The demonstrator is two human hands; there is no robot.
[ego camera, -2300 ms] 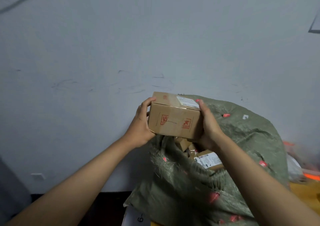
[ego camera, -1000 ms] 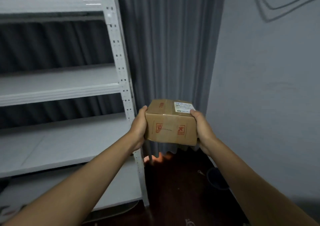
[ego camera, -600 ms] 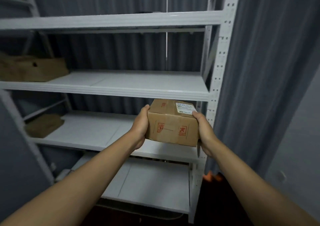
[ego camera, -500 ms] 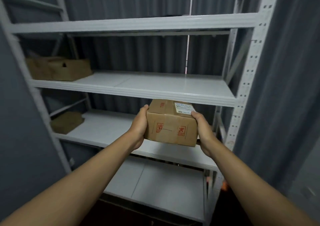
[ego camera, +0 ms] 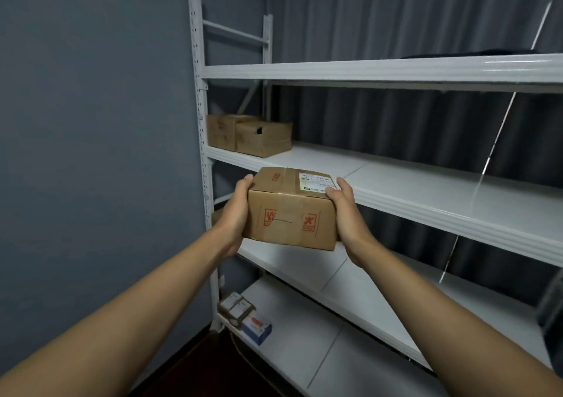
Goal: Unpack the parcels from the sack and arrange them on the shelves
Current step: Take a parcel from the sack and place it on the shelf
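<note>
I hold a brown cardboard parcel (ego camera: 291, 210) with red handling marks and a white label in mid-air, in front of the white metal shelving unit (ego camera: 426, 195). My left hand (ego camera: 236, 217) grips its left side, thumb over the top edge. My right hand (ego camera: 345, 214) grips its right side. The parcel hangs just below and in front of the middle shelf's front lip. The sack is out of view.
Two brown boxes (ego camera: 249, 136) sit at the left end of the middle shelf. Small parcels (ego camera: 243, 316) lie at the left end of the bottom shelf. A grey wall stands at left, a dark curtain behind the shelves. A white upright post (ego camera: 199, 122) frames the unit's left side.
I lifted the parcel out of the sack and turned left with it. The view has swung along the shelving to its left end, and the shelves now look closer.
</note>
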